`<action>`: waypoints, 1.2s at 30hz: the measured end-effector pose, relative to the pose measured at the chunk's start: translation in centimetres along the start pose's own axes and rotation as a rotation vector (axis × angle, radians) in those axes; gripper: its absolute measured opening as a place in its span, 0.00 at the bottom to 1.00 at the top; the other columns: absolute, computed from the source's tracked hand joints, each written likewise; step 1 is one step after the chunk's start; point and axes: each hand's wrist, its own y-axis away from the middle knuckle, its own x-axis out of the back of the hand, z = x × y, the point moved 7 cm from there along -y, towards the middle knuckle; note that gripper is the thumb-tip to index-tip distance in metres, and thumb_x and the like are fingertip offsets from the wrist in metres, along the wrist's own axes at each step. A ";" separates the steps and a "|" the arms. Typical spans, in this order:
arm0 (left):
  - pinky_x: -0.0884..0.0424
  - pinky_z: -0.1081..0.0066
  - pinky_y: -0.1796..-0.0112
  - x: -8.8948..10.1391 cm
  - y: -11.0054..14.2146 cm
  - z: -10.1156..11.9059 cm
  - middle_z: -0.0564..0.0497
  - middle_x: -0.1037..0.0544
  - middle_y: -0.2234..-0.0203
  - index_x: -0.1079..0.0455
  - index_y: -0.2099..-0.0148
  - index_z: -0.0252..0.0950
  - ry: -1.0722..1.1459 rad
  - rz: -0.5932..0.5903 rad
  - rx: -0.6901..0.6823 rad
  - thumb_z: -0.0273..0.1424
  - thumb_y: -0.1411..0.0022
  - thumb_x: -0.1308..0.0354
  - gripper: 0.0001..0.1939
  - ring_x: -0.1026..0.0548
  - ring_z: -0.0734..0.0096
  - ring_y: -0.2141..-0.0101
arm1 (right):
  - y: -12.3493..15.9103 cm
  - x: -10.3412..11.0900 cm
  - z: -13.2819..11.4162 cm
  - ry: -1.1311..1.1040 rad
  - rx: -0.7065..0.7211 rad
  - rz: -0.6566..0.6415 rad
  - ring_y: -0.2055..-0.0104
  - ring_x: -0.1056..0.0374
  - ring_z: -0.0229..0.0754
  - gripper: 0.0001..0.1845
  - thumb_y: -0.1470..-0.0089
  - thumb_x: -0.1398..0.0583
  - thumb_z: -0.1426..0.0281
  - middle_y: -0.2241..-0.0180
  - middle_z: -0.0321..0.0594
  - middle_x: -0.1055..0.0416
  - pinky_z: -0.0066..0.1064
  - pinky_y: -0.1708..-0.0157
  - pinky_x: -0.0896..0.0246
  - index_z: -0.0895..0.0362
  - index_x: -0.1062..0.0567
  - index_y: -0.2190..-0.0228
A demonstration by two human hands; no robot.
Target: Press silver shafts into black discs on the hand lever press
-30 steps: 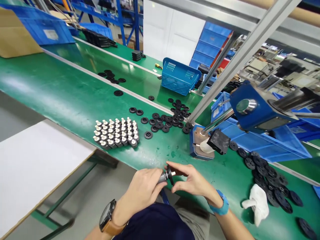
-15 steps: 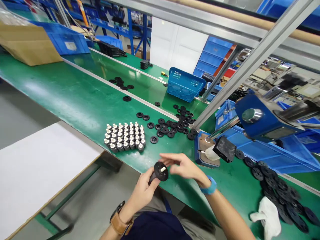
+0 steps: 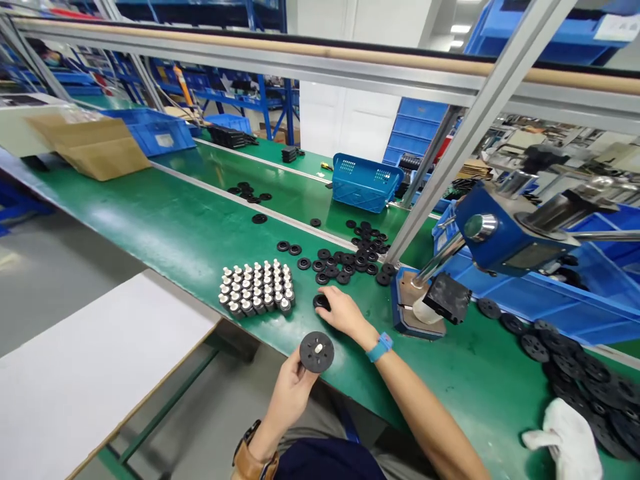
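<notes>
In my left hand is a round black disc part with a white pin at its centre; it is held up near the table's front edge, its flat face toward me. My right hand reaches forward over the green table, its fingers closed around the edge of a black ring-shaped disc lying there. Left of that hand stands a tight block of black cylinders with white tops. More small black discs lie scattered just beyond my right hand.
A blue hand press stands right, holding a black block near its base. Larger black discs and a white cloth lie at far right. A blue basket sits behind; a metal post rises beside the press.
My right hand has moved away from the held disc part, forward to a black disc on the table. My left hand has turned the part's face more toward me.
</notes>
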 end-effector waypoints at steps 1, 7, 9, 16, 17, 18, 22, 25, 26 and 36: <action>0.23 0.55 0.50 -0.4 0.0 -0.1 0.41 0.17 0.65 0.20 0.57 0.33 -0.004 -0.016 -0.003 0.55 0.43 0.33 0.29 0.19 0.47 0.55 | 1.4 1.2 0.2 -0.002 -0.019 0.037 0.50 0.27 0.51 0.24 0.43 0.35 0.72 0.49 0.49 0.27 0.41 0.48 0.32 0.57 0.27 0.45; 0.25 0.56 0.46 -4.9 -0.1 -0.5 0.38 0.17 0.51 0.22 0.46 0.33 -0.060 -0.166 -0.058 0.44 0.37 0.35 0.24 0.20 0.49 0.49 | 13.9 10.4 -1.7 -0.109 -0.086 0.387 0.64 0.32 0.42 0.26 0.40 0.36 0.68 0.53 0.45 0.30 0.36 0.59 0.29 0.55 0.30 0.41; 0.23 0.58 0.49 -7.3 -0.1 -0.3 0.38 0.17 0.52 0.22 0.46 0.33 -0.066 -0.230 -0.101 0.43 0.36 0.35 0.23 0.19 0.51 0.51 | 17.7 11.9 -3.3 -0.138 -0.062 0.452 0.61 0.30 0.43 0.24 0.41 0.35 0.68 0.54 0.44 0.31 0.35 0.59 0.29 0.53 0.29 0.44; 0.20 0.61 0.56 -14.6 1.7 -0.9 0.42 0.16 0.58 0.21 0.49 0.35 -0.083 -0.383 -0.190 0.39 0.36 0.38 0.18 0.18 0.56 0.58 | 23.5 12.3 -3.6 -0.053 -0.220 0.578 0.56 0.27 0.48 0.23 0.43 0.33 0.72 0.55 0.45 0.32 0.37 0.58 0.27 0.56 0.29 0.47; 0.20 0.61 0.57 -15.2 1.9 -0.9 0.43 0.15 0.58 0.21 0.49 0.35 -0.092 -0.395 -0.190 0.38 0.36 0.38 0.17 0.18 0.56 0.59 | 23.9 12.3 -3.4 -0.044 -0.238 0.587 0.56 0.28 0.48 0.24 0.43 0.33 0.73 0.56 0.45 0.32 0.38 0.58 0.27 0.56 0.29 0.47; 0.20 0.61 0.58 -15.6 2.1 -0.8 0.43 0.15 0.59 0.21 0.49 0.35 -0.101 -0.401 -0.196 0.38 0.37 0.38 0.17 0.18 0.56 0.60 | 24.2 12.3 -3.2 -0.038 -0.250 0.589 0.57 0.28 0.48 0.24 0.44 0.32 0.73 0.56 0.45 0.32 0.38 0.58 0.27 0.56 0.30 0.47; 0.21 0.64 0.63 -16.3 2.4 0.1 0.46 0.16 0.64 0.19 0.56 0.36 -0.129 -0.415 -0.243 0.37 0.38 0.37 0.13 0.19 0.58 0.65 | 25.2 12.4 -3.2 -0.036 -0.280 0.580 0.56 0.28 0.49 0.26 0.45 0.30 0.73 0.56 0.45 0.32 0.40 0.58 0.26 0.57 0.31 0.47; 0.23 0.67 0.67 -16.4 2.6 0.2 0.48 0.18 0.68 0.20 0.60 0.36 -0.155 -0.435 -0.245 0.38 0.39 0.37 0.11 0.21 0.61 0.68 | 25.5 12.3 -3.4 -0.043 -0.304 0.579 0.57 0.28 0.50 0.27 0.46 0.29 0.72 0.57 0.44 0.31 0.41 0.59 0.26 0.57 0.30 0.48; 0.23 0.67 0.67 -16.4 2.6 0.1 0.49 0.18 0.69 0.20 0.60 0.36 -0.167 -0.432 -0.242 0.38 0.39 0.36 0.11 0.21 0.61 0.69 | 25.5 12.2 -3.4 -0.048 -0.310 0.579 0.57 0.28 0.50 0.27 0.47 0.29 0.72 0.57 0.44 0.31 0.41 0.59 0.26 0.56 0.30 0.48; 0.25 0.68 0.70 -15.8 2.7 -0.2 0.50 0.20 0.72 0.22 0.65 0.36 -0.246 -0.428 -0.214 0.40 0.39 0.37 0.12 0.23 0.63 0.71 | 25.6 12.0 -3.5 -0.083 -0.312 0.587 0.58 0.27 0.50 0.23 0.43 0.31 0.67 0.58 0.44 0.30 0.42 0.60 0.24 0.54 0.30 0.49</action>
